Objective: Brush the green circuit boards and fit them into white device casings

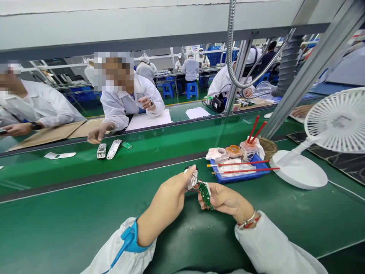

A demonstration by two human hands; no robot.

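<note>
Head view: jar-laden blue tray (241,177) beyond hands (224,199)

This person wears a white coat with long sleeves. The left sleeve (139,258) is loose and has soft folds, and so does the right sleeve (270,243). The left hand (165,201) and the right hand (225,199) are bare, with no gloves on them. A blue band (131,238) goes around the left wrist, right at the end of the sleeve. A thin blue cord (116,257) comes off the band and runs down over the sleeve. On the right wrist there is a bracelet (248,220) with shiny silver beads and a bit of red string.
</note>
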